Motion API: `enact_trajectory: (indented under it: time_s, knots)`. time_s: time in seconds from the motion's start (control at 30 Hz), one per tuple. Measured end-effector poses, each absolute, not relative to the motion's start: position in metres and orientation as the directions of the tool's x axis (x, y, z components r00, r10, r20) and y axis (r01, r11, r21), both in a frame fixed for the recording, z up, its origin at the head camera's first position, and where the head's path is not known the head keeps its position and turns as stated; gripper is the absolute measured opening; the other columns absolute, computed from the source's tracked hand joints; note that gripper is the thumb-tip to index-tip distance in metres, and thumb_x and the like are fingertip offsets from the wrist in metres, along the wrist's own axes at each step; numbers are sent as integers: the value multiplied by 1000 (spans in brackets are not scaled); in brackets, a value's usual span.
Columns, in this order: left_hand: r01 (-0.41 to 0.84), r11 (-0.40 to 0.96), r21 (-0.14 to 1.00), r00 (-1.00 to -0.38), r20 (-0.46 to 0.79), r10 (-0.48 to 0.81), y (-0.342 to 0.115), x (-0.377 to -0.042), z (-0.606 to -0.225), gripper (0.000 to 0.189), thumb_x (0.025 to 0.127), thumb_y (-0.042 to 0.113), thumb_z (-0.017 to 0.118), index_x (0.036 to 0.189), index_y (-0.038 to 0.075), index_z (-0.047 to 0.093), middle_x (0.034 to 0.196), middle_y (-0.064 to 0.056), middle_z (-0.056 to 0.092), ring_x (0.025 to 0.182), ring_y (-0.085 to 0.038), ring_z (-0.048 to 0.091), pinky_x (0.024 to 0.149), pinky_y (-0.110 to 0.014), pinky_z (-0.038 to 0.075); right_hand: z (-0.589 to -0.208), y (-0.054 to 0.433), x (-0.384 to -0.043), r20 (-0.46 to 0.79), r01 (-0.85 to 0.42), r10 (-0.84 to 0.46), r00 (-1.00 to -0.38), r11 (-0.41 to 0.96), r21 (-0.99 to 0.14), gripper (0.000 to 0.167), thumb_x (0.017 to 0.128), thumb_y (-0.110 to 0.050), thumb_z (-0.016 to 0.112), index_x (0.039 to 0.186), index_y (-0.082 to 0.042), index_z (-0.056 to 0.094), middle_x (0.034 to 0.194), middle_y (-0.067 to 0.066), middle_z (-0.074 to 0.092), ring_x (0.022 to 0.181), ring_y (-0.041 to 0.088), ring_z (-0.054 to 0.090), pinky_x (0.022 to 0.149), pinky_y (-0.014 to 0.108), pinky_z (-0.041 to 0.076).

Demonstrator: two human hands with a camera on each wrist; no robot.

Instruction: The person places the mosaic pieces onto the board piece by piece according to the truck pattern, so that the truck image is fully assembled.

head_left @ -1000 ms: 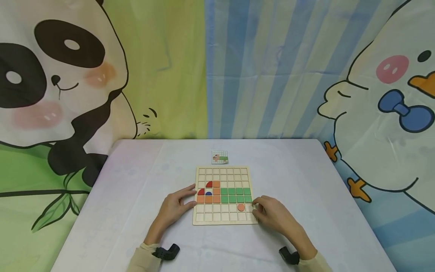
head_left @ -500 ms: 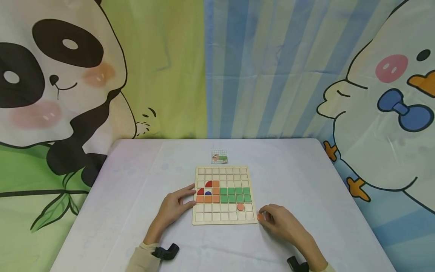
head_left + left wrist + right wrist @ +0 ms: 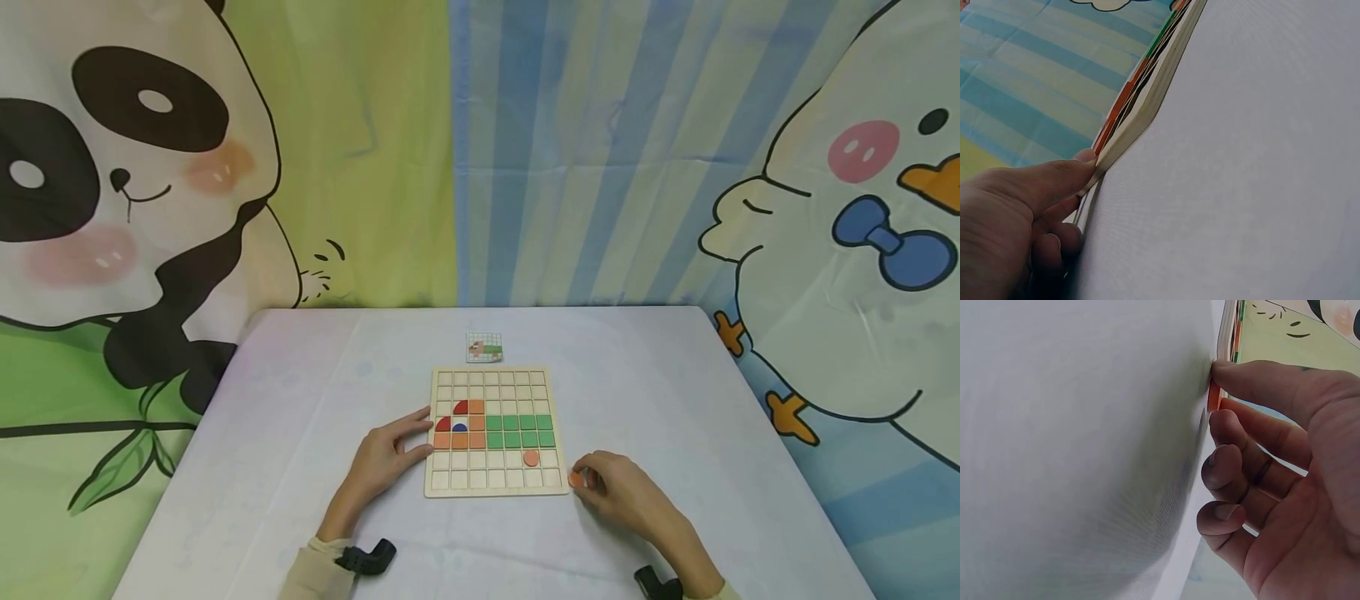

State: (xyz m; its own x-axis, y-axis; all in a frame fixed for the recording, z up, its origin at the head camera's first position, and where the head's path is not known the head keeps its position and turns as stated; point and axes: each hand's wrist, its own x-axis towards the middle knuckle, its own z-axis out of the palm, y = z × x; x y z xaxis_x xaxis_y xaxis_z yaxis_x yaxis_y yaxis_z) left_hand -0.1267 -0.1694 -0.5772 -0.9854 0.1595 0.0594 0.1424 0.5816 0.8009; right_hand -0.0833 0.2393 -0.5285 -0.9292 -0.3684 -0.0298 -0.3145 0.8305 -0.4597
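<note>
A square wooden grid board (image 3: 497, 493) lies on the table between the two hands. Green squares (image 3: 520, 431), orange squares (image 3: 477, 423), red quarter-round pieces (image 3: 443, 424) and a blue half-round piece (image 3: 460, 427) lie in its cells. One orange disc (image 3: 531, 458) sits low on the right of the grid. My left hand (image 3: 385, 454) touches the board's left edge, thumb and forefinger spread apart along it. Just off the lower right side, my right hand (image 3: 618, 492) pinches another orange disc (image 3: 1214, 396) on edge between thumb and forefinger, its other fingers loosely curled.
A small picture card (image 3: 484, 347) with a coloured grid pattern lies behind the board. White cloth covers the table (image 3: 337, 350). Behind it hang printed curtains (image 3: 585, 150) with a panda and a white bird.
My right hand has drawn back from the board's right edge, toward the lower right, bringing the pinched orange disc into sight. The left hand and the board pieces stay put.
</note>
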Motion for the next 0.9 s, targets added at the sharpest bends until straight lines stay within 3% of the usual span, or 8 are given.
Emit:
enact_trajectory:
  time_s: [0.53,0.9]
  knots:
    - [161,579,800,-983,79,164,-169,-127,-579,45,87,34,88,129,21,78,150,8,66,57,-1,40,56,-19,37,-524,235,-87,-10,-304,-340,-940,851,-428,11,89,-19,86,96,-16,77,76,-17,57,69,-2,47,64,20,44]
    - [166,573,802,-984,92,156,-169,-127,-580,45,86,31,88,129,20,78,150,6,66,57,-2,40,54,-20,37,-527,241,-83,-44,-302,-362,-931,833,-463,17,93,-28,83,102,-16,78,75,-17,56,68,-3,46,64,20,43]
